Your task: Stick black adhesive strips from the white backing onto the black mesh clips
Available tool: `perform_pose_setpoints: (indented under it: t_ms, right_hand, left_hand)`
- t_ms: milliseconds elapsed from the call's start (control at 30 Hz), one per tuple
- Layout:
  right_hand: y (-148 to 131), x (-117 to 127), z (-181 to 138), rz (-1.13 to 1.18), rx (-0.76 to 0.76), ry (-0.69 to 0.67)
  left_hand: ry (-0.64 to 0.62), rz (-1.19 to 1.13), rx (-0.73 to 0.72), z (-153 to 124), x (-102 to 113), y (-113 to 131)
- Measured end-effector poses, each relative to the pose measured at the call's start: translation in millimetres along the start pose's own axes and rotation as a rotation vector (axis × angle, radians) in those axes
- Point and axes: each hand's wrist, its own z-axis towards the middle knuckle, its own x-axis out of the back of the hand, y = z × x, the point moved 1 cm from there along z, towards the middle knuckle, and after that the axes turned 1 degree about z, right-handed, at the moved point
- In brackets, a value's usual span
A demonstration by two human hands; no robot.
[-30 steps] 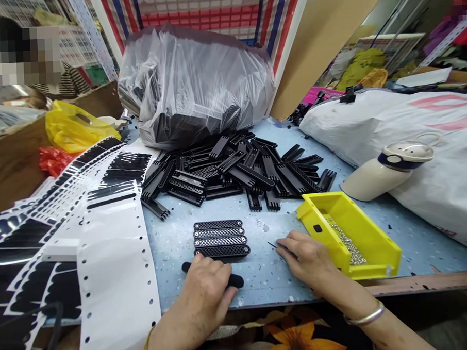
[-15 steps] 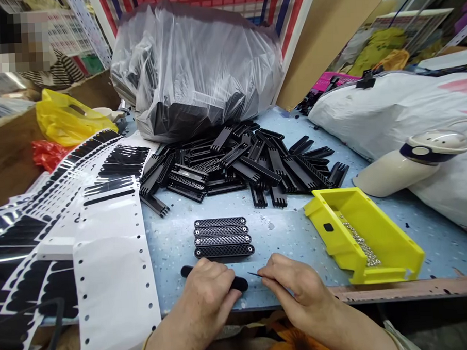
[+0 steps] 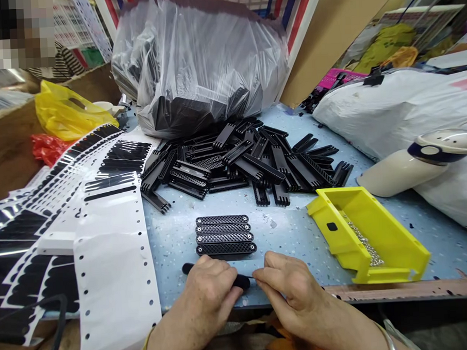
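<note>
As the right fingers (image 3: pixel 265 274) pinch a thin pin (image 3: pixel 255 277), its tip sits at the right end of a black bar (image 3: pixel 242 283), touching it or just short of it; the gap is too fine to tell. The left fingers (image 3: pixel 218 271) curl down over the middle of the bar and clamp it flat on the desk (image 3: pixel 170 239) near the front edge, so only its two ends show.

The step in hand looks like working the pin at that bar end. Carrying it on would call for the bar to be held dead flat and the pin kept level along the bar's length, since the tip is small.

The left hand (image 3: pixel 209 287) lies palm down, wrist rising from the front edge. The right hand (image 3: pixel 290 291) is knuckles up and angled in toward the left, the two hands nearly meeting.

Just behind the bar, four mesh pieces (image 3: pixel 225 234) lie side by side. Toward the front right corner stands a yellow tray (image 3: pixel 395 240) with fine metal bits inside. Farther back, a pile of black combs (image 3: pixel 248 164) spreads across the middle of the desk below a clear bag (image 3: pixel 201 68). White sheets (image 3: pixel 113 263) with black stickers cover the left side.
</note>
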Motion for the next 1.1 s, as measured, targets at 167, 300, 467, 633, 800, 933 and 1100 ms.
perform_pose_setpoints:
  t_ms: [167, 300, 467, 633, 800, 933, 1100]
  right_hand:
    - [-1, -2, 2, 0.026, -0.08, -0.113]
    - [-4, 0, 4, 0.021, -0.063, -0.112]
    - [-4, -1, 3, 0.011, -0.063, -0.108]
    - [-7, -2, 6, -0.058, -0.044, -0.18]
    - [-15, 3, 20, -0.172, 0.081, -0.208]
    - [-16, 6, 34, -0.213, 0.09, -0.332]
    - [-3, 5, 39, -0.207, -0.001, -0.421]
  left_hand:
    - [-0.004, -0.016, 0.018, 0, 0, -1]
    - [-0.016, -0.008, 0.025, 0, 1, 0]
    - [-0.033, -0.004, 0.033, -1, 1, 0]
    - [-0.03, 0.0, 0.032, -2, -1, -1]
    - [-0.025, -0.012, 0.03, -2, -5, -3]
    - [-0.023, -0.042, 0.028, -2, -6, -5]
    - [-0.011, -0.069, 0.036, -3, -6, -5]
